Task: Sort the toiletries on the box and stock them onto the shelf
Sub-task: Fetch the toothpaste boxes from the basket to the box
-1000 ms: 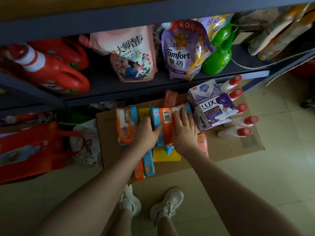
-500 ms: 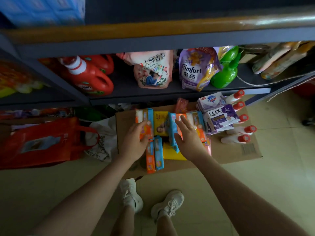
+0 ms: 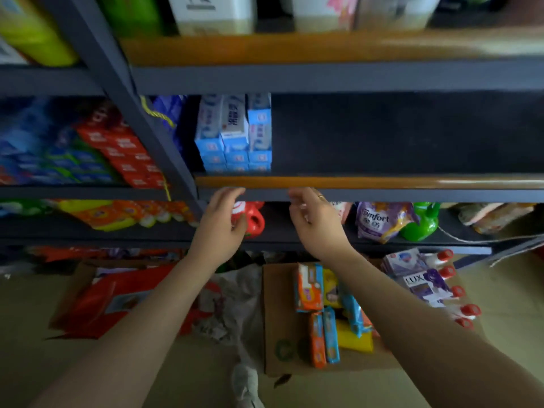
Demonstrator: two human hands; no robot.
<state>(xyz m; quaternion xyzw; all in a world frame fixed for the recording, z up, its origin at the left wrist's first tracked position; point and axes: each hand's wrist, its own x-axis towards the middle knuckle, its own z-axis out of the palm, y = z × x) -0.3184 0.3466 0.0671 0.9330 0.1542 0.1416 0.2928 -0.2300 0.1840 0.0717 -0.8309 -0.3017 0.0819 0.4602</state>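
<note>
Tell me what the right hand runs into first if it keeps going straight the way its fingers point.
The right hand points up and away, fingertips already at the shelf's front edge. That orange-and-grey lip looks like the first contact, though depth is unclear; passing above it, it would enter the dark bay right of the blue boxes.

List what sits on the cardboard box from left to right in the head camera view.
On the cardboard box: orange soap pack → yellow pack → blue pack → purple LUX box → row of red-capped white bottles. Both hands are raised above it at the shelf edge, holding nothing.
</note>
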